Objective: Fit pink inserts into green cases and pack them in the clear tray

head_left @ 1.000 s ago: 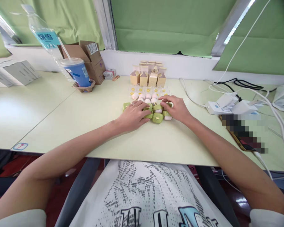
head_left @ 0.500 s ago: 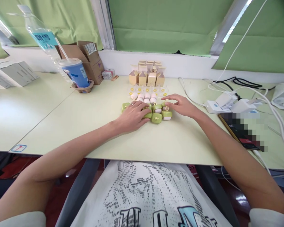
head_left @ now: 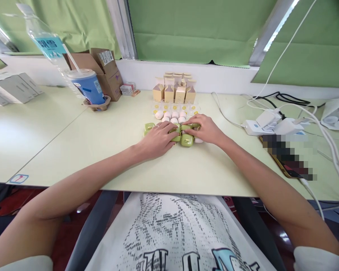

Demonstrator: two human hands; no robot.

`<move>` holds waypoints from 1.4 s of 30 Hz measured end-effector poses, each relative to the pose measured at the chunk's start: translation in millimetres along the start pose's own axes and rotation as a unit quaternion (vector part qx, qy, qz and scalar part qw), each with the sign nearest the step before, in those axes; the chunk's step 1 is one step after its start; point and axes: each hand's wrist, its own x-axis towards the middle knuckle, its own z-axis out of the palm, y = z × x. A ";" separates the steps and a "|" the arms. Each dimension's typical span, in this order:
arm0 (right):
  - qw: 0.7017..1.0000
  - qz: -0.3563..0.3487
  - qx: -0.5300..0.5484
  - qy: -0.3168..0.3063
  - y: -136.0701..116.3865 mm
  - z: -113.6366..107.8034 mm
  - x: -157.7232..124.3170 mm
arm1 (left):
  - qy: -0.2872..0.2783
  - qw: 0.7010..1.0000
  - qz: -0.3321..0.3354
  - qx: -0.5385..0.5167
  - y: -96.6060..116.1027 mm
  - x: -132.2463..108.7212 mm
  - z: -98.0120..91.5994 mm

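Note:
Small glossy green caps with cord loops, some over pale pink-white bodies, lie grouped on the desk. My left hand (head_left: pixel 157 137) lies over them, its thumb and forefinger either side of one green cap (head_left: pixel 175 136). My right hand (head_left: pixel 205 130) reaches in from the right, fingertips and thumb closed around another green cap (head_left: pixel 186 128). Just in front of that is a square green cap (head_left: pixel 187 140) with a loop on top. Behind the hands stand several pale pink-white rounded pieces (head_left: pixel 174 115). My fingers hide part of the group.
Behind the pale pieces lies a clear plastic tray (head_left: pixel 169 108) with yellow marks, then several open cream boxes (head_left: pixel 180 94). To the left stand a blue cup (head_left: pixel 89 88), a bottle (head_left: pixel 49 47) and a cardboard box (head_left: pixel 110 75). A power strip (head_left: pixel 258 127) and phone (head_left: pixel 285 158) are right.
My right hand has moved left and closed around a green cap, now covering pieces at the group's right side. My left hand stays in place over the caps.

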 end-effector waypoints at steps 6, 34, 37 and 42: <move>1.000 0.002 0.011 0.004 7.3 5.6 1.4 | 0.005 1.000 0.001 0.002 -1.6 -0.7 0.9; 0.923 0.240 0.299 -0.026 11.3 -28.1 -11.0 | -0.006 1.000 -0.003 0.027 4.4 1.1 -2.2; 0.944 0.211 0.252 0.004 10.0 -28.4 -12.1 | -0.007 1.000 -0.003 0.027 4.5 1.3 -2.4; 0.954 0.181 0.238 -0.008 10.6 -30.6 -13.2 | -0.006 1.000 -0.002 0.023 4.1 1.2 -1.5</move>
